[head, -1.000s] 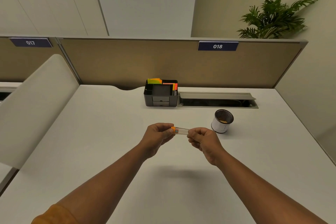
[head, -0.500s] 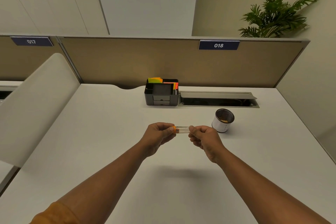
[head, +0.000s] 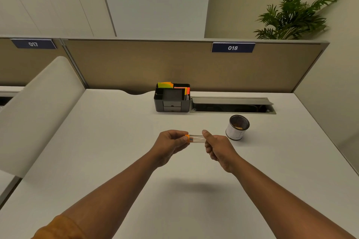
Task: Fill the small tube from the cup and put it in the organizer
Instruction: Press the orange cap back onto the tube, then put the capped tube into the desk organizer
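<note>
A small clear tube point(head: 197, 138) with an orange cap point(head: 187, 138) lies level in the air above the white desk, held between both hands. My left hand point(head: 171, 144) pinches the capped end. My right hand point(head: 216, 146) grips the other end, thumb on top. A white cup point(head: 236, 128) with a dark inside and some brownish contents stands on the desk just right of my right hand. The black desk organizer point(head: 172, 99), with coloured notes and pens in it, sits at the back against the partition.
A grey cable hatch point(head: 232, 104) stands open right of the organizer. The brown partition point(head: 174, 66) bounds the desk at the back, a white curved divider point(head: 37, 106) at the left. The desk's right edge point(head: 334, 141) runs past the cup.
The hands with the tube have barely moved. A little more clear tube shows between the hands than a second ago. The cap stays on the tube.
</note>
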Motion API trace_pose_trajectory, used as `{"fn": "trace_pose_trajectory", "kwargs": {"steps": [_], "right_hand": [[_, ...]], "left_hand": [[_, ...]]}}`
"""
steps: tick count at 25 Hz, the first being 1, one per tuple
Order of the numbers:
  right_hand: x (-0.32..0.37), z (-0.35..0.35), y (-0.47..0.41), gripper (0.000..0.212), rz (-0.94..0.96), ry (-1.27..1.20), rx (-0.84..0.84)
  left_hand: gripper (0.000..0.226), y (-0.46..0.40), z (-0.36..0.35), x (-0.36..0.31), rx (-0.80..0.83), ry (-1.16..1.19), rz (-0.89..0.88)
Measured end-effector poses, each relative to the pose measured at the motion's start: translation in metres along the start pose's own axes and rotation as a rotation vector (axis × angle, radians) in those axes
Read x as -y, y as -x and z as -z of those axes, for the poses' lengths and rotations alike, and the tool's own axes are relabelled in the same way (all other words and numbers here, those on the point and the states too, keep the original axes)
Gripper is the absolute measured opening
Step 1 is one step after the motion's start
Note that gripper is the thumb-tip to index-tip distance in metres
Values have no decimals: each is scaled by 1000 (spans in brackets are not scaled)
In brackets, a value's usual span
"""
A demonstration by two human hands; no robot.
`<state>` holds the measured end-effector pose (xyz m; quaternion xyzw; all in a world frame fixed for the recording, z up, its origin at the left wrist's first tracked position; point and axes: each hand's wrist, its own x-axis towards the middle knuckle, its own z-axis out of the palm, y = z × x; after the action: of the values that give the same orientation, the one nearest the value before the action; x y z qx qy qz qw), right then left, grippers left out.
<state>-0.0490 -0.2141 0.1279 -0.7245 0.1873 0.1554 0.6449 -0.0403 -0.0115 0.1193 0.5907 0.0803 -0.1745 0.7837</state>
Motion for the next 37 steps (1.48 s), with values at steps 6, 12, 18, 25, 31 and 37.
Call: {"fn": "trace_pose_trajectory", "kwargs": {"steps": [6,12,18,25,31,37], "right_hand": [[8,1,-3,49,48,26,26],[9,5,-17,51,35,165,64],[-2,1,-34,18,-92,-108,130],[19,-17,-78,15,-100,184,197],[51,-45,-143,22,248,521,-25],[81,-78,-224,19,427,600,-142]], "left_hand": [[19,-2,-4,3,-23,-15,-37],[18,-10,0,1,-32,-62,-64],[19,-30,8,-2,-8,-190,-1],[24,-78,25,-3,-53,-239,53],[38,-124,62,33,-197,-1067,0],[32,-171,86,63,-134,-1275,-55]]}}
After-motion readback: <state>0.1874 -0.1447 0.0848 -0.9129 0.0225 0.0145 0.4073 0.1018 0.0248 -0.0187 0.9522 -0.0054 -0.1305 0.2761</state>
